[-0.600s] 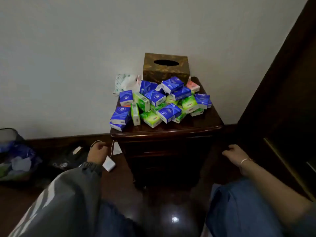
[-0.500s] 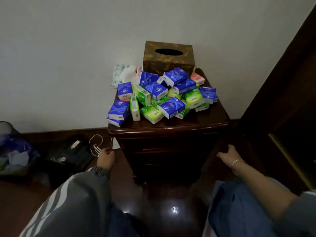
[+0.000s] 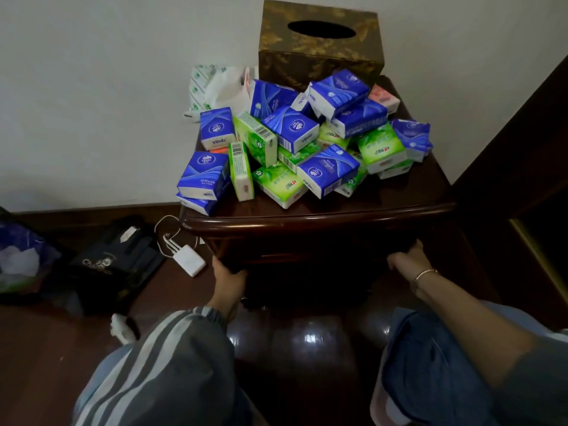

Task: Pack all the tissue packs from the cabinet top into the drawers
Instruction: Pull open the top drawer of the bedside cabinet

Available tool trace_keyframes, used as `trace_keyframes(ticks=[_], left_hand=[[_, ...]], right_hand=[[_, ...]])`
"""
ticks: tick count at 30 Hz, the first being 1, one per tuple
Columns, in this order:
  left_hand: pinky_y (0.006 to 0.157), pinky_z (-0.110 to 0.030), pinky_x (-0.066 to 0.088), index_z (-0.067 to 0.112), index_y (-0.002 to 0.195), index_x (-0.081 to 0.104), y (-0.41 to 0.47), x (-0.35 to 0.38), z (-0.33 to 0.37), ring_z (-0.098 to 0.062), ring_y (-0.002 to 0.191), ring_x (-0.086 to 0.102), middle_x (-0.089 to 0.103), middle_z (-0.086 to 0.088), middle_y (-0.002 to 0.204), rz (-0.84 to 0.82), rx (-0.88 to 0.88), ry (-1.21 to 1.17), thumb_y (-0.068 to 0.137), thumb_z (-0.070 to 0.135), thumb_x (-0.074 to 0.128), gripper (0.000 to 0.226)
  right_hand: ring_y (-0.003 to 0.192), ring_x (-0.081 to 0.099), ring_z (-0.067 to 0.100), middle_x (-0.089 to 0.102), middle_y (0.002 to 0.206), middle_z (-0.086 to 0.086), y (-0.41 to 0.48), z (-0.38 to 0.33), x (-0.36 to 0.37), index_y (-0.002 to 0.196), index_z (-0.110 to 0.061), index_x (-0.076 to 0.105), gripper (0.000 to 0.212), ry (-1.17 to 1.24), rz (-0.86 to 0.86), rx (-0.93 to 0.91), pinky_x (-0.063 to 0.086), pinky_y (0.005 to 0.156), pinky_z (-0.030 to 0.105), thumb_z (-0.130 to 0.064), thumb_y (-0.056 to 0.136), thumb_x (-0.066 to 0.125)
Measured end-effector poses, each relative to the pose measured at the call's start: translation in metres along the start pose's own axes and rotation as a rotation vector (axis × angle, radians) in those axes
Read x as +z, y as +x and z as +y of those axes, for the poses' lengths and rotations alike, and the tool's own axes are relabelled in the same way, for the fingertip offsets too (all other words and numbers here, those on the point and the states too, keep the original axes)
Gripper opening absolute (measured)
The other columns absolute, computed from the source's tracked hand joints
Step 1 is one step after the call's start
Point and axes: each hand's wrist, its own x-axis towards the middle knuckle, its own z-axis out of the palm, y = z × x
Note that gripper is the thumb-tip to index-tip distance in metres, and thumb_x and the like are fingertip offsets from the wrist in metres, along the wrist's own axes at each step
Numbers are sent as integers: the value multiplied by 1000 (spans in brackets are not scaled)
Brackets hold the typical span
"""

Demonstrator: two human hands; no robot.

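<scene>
The tissue packs [image 3: 307, 155] all lie in a loose heap on top of the cabinet [image 3: 322, 216], blue ones and green ones jumbled over each other, with a pink one at the back right corner of the cabinet top. Several packs at the left edge of the cabinet overhang it slightly. As far as the view shows, none has gone into a drawer, so the packing proper has not begun and the whole heap is left to move.

The top drawer [image 3: 307, 250], just under the cabinet's front lip, looks closed or barely started; its inside is not visible, so what it holds cannot be told. The left hand [image 3: 229, 276] is at the left end of the drawer front and the right hand [image 3: 405, 261], with a thin bracelet [image 3: 425, 273] at the wrist, is at the right end. The fingers of both hands disappear into the shadow under the lip (whether they are hooked on the drawer or merely touching it cannot be told). Judging by that placement, opening the drawer is the step in hand.

At the back of the cabinet top stands a brown tissue box [image 3: 319, 50], its oval slot dark. Left of the cabinet, on the floor, lie a white charger [image 3: 189, 259] with its cable and a black bag [image 3: 113, 265].
</scene>
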Motion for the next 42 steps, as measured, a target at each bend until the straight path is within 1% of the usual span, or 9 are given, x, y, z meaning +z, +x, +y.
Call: trace_keyframes(ticks=[5, 8, 10, 14, 19, 24, 27, 33, 42], left_hand=[[67, -27, 52, 12, 119, 44, -5, -11, 7, -15, 93, 60, 58, -2, 105, -58, -3, 93, 75, -13, 62, 54], [77, -50, 57, -6, 97, 58, -16, -24, 8, -37, 91, 64, 62, -29, 104, -89, -52, 278, 65, -16, 69, 36], [86, -52, 52, -12, 110, 51, -23, -40, 15, -33, 93, 61, 60, -30, 111, -213, -165, 360, 65, -7, 75, 52], [108, -35, 34, 3, 143, 30, -42, -70, 32, -26, 129, 42, 42, -11, 142, -475, -351, 845, 56, 62, 74, 114], [111, -45, 26, 23, 141, 36, -96, -28, 2, -25, 138, 29, 36, -1, 147, -161, 169, 1204, 82, 70, 46, 76], [116, -48, 5, 26, 148, 25, -137, 18, -23, -19, 146, 8, 25, 3, 155, -113, 338, 1346, 89, 64, 33, 70], [112, -41, 20, 24, 132, 48, -137, 19, -17, -26, 134, 32, 47, -2, 139, -30, 329, 1276, 89, 63, 36, 59], [84, -35, 49, 19, 88, 61, -145, -5, -8, -24, 99, 56, 62, -5, 99, -310, 121, 1292, 81, 76, 35, 63], [69, -29, 47, 14, 77, 59, -165, -8, -20, -20, 73, 59, 62, -4, 80, -344, -9, 1346, 85, 72, 34, 64]], right_hand=[[91, 52, 26, 56, 107, 18, -3, 5, -19, 142, -3, 27, 73, -171, -117, -32, 40, 67, 26, 9, 75, 54], [77, 58, 23, 59, 92, 12, -12, 10, -46, 137, -7, 35, 65, -473, -264, -44, 41, 54, 25, -4, 77, 59], [78, 59, 22, 59, 90, 9, -20, 10, -62, 131, -8, 41, 59, -618, -368, -35, 44, 55, 25, -10, 76, 61], [121, 50, 29, 49, 134, 14, -44, 16, -69, 138, -9, 37, 67, -968, -545, -30, 47, 90, 30, -33, 81, 61], [147, -4, 26, -9, 160, 3, -87, 37, -26, 151, -24, -1, 82, -1288, -496, -397, 5, 115, 54, -43, 88, 48], [146, 4, 32, 2, 159, 11, -113, 57, 7, 150, -10, -1, 87, -1318, -358, -487, 4, 117, 52, -36, 87, 53], [138, 29, 30, 29, 150, 10, -112, 53, -6, 146, -13, 21, 72, -1248, -361, -543, 21, 113, 47, -41, 87, 50], [98, 58, 22, 62, 110, 4, -119, 56, -36, 113, -15, 64, 51, -1125, -618, -447, 44, 82, 33, -57, 90, 44], [74, 45, 19, 49, 77, 10, -132, 73, -47, 103, 3, 64, 64, -966, -681, -319, 32, 67, 30, -57, 89, 45]])
